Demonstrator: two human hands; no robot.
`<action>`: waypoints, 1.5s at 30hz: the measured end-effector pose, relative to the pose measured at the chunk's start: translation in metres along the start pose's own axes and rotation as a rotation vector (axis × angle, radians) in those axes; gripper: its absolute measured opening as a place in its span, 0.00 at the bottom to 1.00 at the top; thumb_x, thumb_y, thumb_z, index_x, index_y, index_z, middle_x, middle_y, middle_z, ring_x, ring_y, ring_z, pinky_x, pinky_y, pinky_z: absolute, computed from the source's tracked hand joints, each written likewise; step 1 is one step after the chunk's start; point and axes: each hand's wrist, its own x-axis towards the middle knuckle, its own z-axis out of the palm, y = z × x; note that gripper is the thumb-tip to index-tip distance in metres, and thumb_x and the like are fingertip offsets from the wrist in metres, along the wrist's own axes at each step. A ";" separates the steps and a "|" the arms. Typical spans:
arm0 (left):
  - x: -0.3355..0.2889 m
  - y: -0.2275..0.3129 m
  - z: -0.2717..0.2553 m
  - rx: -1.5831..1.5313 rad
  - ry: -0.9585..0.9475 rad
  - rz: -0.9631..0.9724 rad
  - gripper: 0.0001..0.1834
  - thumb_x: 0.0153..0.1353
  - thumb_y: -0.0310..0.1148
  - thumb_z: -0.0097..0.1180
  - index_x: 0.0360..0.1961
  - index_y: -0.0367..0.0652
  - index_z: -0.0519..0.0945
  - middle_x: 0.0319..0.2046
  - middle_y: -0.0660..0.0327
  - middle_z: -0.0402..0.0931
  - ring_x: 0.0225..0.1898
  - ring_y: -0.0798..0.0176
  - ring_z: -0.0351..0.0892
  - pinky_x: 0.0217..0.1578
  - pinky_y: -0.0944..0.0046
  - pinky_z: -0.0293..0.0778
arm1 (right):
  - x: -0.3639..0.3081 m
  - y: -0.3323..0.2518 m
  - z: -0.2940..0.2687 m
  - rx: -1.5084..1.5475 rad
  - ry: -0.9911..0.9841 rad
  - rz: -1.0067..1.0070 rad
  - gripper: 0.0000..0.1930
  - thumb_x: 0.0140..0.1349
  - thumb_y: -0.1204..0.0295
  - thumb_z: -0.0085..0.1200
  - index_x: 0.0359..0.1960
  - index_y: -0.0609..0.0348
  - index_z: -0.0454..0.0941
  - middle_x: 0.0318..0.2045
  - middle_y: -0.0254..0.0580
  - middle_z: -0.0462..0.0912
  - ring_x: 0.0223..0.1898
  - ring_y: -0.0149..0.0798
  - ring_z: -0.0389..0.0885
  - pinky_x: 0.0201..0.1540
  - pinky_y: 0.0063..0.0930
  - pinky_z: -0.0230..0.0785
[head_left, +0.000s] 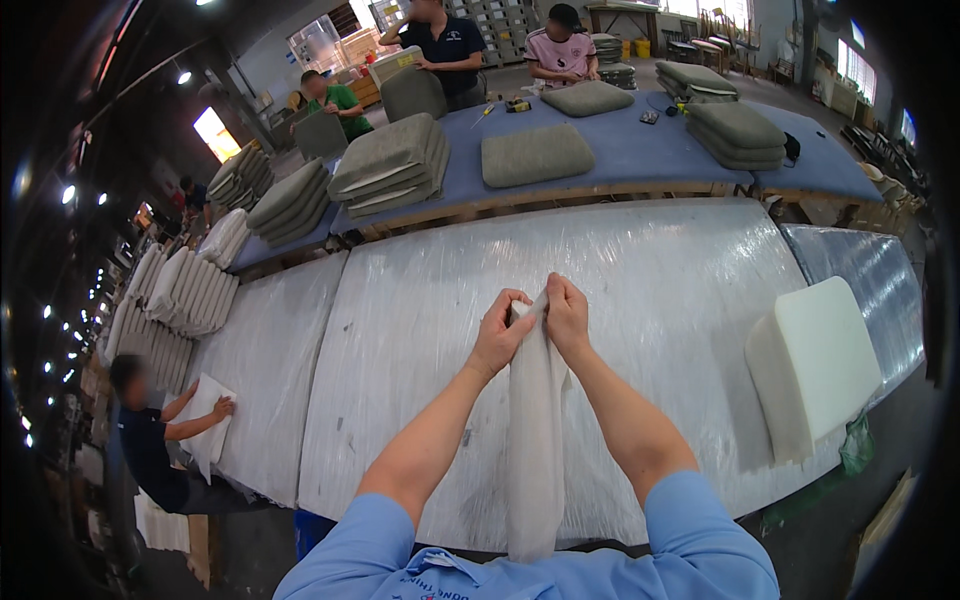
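Two bare hands at work over the middle of a wide table [420,330] wrapped in clear, shiny plastic. Left hand [496,338]: fingers [516,297] curled inward, nearly closed, grasping the far end of a pale cloth-covered piece [536,440]. Right hand [568,320]: just beside the left, thumb and fingers pinched together on the same far end, only a sliver of opening at most. Exact fingertip contact partly hidden by the cloth. Cloth-covered piece long and narrow from above, over the near middle of the wide table, stretching from the hands toward a light-blue shirt [450,572]; any filling inside, impossible to tell. At the right end of the wide table, well apart from the hands, a block-shaped white cushion [832,350] with pale grey sides. Beyond its far edge, a blue table [640,150] with grey cushions [537,155], stacked and single, and three people [452,55] behind. Toward its left end, another person [147,450] in a dark top, hands on a white cloth [208,432].
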 end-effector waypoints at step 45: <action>0.003 -0.013 0.003 -0.019 0.037 -0.050 0.25 0.81 0.52 0.44 0.63 0.45 0.75 0.49 0.64 0.77 0.51 0.70 0.74 0.56 0.63 0.70 | 0.024 -0.019 -0.006 -0.286 -0.046 -0.025 0.24 0.67 0.59 0.66 0.19 0.61 0.73 0.16 0.34 0.71 0.21 0.27 0.66 0.26 0.30 0.61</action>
